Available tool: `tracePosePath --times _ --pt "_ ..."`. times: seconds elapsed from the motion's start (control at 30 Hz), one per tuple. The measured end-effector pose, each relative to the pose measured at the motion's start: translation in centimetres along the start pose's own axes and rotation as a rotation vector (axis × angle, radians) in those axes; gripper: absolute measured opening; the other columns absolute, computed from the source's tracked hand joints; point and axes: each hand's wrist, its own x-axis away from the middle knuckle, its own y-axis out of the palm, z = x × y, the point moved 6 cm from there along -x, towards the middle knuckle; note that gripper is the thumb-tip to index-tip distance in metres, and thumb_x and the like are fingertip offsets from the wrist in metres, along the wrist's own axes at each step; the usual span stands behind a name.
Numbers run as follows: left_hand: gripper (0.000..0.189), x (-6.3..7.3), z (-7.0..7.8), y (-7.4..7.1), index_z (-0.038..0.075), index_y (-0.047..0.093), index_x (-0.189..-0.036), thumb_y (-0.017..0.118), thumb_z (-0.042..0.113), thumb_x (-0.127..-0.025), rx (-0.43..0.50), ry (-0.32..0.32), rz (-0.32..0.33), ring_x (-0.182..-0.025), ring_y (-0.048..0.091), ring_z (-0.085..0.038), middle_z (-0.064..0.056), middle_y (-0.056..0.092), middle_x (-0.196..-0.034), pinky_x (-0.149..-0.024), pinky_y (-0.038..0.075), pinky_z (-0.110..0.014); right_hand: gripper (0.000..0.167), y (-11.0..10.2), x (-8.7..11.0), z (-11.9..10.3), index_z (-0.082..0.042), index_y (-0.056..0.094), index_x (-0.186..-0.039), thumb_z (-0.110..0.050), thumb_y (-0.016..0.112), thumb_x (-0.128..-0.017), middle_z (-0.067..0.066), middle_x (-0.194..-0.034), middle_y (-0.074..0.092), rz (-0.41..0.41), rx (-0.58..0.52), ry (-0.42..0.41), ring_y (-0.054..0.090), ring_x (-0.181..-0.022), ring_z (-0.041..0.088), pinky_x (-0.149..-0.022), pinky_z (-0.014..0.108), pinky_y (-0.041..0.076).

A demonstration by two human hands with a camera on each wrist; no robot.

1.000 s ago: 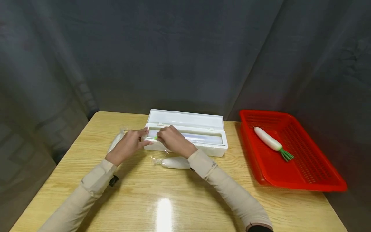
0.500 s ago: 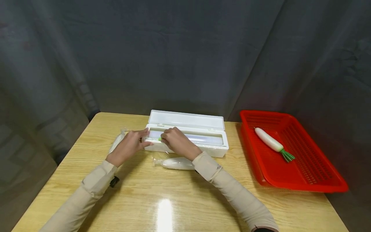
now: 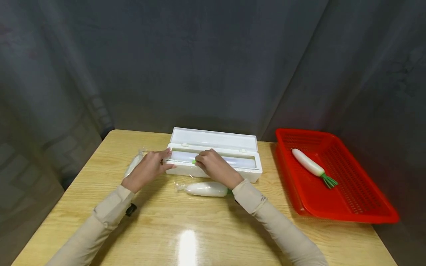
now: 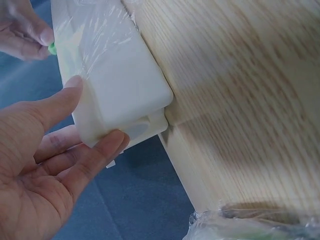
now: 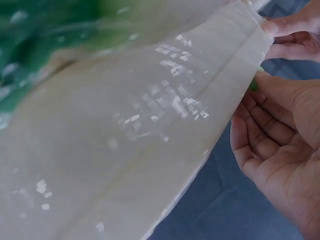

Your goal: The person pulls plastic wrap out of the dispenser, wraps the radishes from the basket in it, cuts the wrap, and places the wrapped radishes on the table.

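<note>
A white plastic-wrap dispenser (image 3: 186, 170) stands at the back of the table, its lid (image 3: 214, 139) tipped back and a pale roll (image 3: 239, 162) inside. My left hand (image 3: 148, 169) grips the dispenser's left end; thumb and fingers spread round the corner in the left wrist view. My right hand (image 3: 216, 168) pinches a small green slider (image 3: 194, 162) on the dispenser's front edge, mostly covered by the fingertips. Clear film (image 4: 107, 42) drapes over the dispenser's front in the left wrist view. Just before the dispenser lies a film-wrapped white radish (image 3: 206, 189), its green leaves partly behind my right cuff.
Another wrapped radish (image 3: 134, 164) lies left of the dispenser, partly behind my left hand. On the right stands a red basket (image 3: 346, 218) holding an unwrapped white radish (image 3: 307, 162) with green leaves. A dark curtain (image 3: 213, 66) hangs behind the wooden table (image 3: 149, 229).
My right hand has slid rightward along the dispenser's front edge with the green slider. More of the wrapped radish in front shows now. My left hand has stayed at the dispenser's left end.
</note>
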Motion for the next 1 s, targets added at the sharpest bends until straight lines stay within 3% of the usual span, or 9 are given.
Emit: tracePosePath --times 0.4,0.73,1.0 --pt "0.057 0.2 0.0 0.0 -0.014 0.06 -0.136 0.08 0.016 -0.092 -0.001 0.02 0.01 -0.047 0.03 -0.003 -0.034 0.057 -0.139 -0.047 0.033 -0.022 0.011 -0.3 1.0 0.5 -0.008 0.073 -0.091 -0.007 0.069 -0.102 0.003 -0.086 0.072 0.024 -0.021 0.002 0.065 -0.075 0.014 -0.079 0.035 0.053" --pt "0.056 0.2 0.3 0.4 -0.013 0.059 -0.137 0.079 0.016 -0.094 0.008 0.019 -0.007 -0.045 0.026 -0.002 -0.034 0.057 -0.139 -0.047 0.031 -0.022 0.013 -0.5 2.2 1.0 -0.009 0.071 -0.089 -0.008 0.068 -0.102 0.001 -0.085 0.07 0.03 -0.014 0.016 0.062 -0.074 0.013 -0.078 0.035 0.053" --pt "0.055 0.2 0.4 0.1 -0.015 0.062 -0.133 0.082 0.013 -0.09 -0.035 0.056 0.036 -0.048 0.028 -0.002 -0.035 0.064 -0.13 -0.051 0.036 -0.022 0.012 -0.9 3.0 1.5 -0.008 0.07 -0.09 -0.008 0.068 -0.102 0.002 -0.085 0.07 0.04 -0.03 0.033 0.062 -0.076 0.014 -0.078 0.035 0.052"
